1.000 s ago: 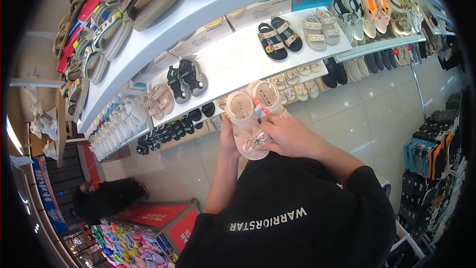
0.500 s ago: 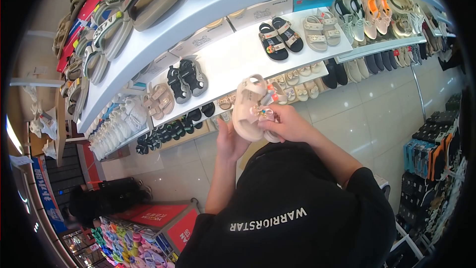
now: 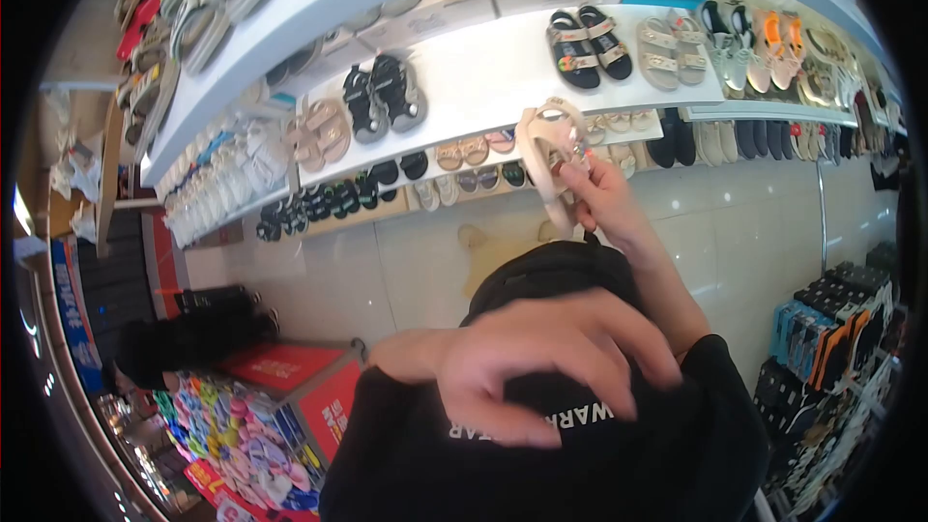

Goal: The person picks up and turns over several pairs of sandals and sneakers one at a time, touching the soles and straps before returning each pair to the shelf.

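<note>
In the head view my right hand [image 3: 604, 198] grips a beige sandal [image 3: 543, 150], its fingers on the straps near a small coloured ornament. The sandal is tilted on edge in front of the shelves, and part of it is hidden by my fingers. Close to the camera, my left hand [image 3: 556, 353] is raised over my black shirt [image 3: 387, 445], slightly blurred. Its fingers are curved and apart, with nothing between them.
A white shelf [image 3: 464, 68] ahead carries black sandals [image 3: 590, 43], beige sandals [image 3: 672, 50] and shoe boxes. More footwear lines the lower rack. At lower left stands a red-sided bin [image 3: 333, 396] of colourful slippers. Packaged goods [image 3: 812, 329] hang at right.
My left hand has left the sandal and come up toward the camera. My right hand has carried the sandal to the right and turned it edge-on. The view has shifted slightly.
</note>
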A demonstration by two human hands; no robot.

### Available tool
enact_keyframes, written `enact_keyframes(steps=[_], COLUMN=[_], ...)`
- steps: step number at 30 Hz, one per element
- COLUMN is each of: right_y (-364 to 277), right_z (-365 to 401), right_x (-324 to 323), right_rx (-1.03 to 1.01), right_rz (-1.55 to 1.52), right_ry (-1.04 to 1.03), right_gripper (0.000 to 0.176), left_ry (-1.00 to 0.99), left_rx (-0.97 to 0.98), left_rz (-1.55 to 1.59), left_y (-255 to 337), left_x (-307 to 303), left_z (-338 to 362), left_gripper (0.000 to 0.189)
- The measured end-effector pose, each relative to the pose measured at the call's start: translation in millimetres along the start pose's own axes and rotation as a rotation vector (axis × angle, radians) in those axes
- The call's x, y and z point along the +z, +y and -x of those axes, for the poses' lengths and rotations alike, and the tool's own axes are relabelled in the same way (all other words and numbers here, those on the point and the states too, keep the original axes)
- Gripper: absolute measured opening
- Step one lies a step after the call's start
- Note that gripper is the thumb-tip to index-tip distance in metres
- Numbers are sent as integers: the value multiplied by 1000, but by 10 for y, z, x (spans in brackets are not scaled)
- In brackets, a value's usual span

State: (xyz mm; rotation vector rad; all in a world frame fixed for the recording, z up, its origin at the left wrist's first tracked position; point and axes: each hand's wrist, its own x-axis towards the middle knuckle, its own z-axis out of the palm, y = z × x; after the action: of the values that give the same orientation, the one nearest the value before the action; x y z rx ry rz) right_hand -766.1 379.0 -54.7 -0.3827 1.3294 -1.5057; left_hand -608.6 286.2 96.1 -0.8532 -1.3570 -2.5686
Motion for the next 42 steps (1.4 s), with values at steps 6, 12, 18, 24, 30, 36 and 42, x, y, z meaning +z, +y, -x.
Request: enact_keyframes(steps=[6,12,18,24,30,36,42], right_y=[-53,-23,-97,107,314,242,85], right_z=[-36,-91,-491,-1722,-2310,-2380,-1993], right_x=[139,132,142,278,446,503,604], right_rx=[-12,-12,-116,-459,-468,-512,-535], right_rz=[19,59,320,1177,1485,1522,1524], right_ry=[-22,-19,-36,41,46,193,342], right_gripper=[26,28,29,38,41,43,48], left_ry=[-23,-20,-114,-50,-58,-50,-153], left_rx=[445,261,402,329,525,393,169], left_rz=[536,618,292,430,661,588,637], left_y=[-381,-176,-399,-405,-322,-152,219], left_x=[727,516,407,636,775,734,631], left_z=[-200,13,-27,-205,-419,-292,-13], left_gripper=[34,27,36,52,48,39,37])
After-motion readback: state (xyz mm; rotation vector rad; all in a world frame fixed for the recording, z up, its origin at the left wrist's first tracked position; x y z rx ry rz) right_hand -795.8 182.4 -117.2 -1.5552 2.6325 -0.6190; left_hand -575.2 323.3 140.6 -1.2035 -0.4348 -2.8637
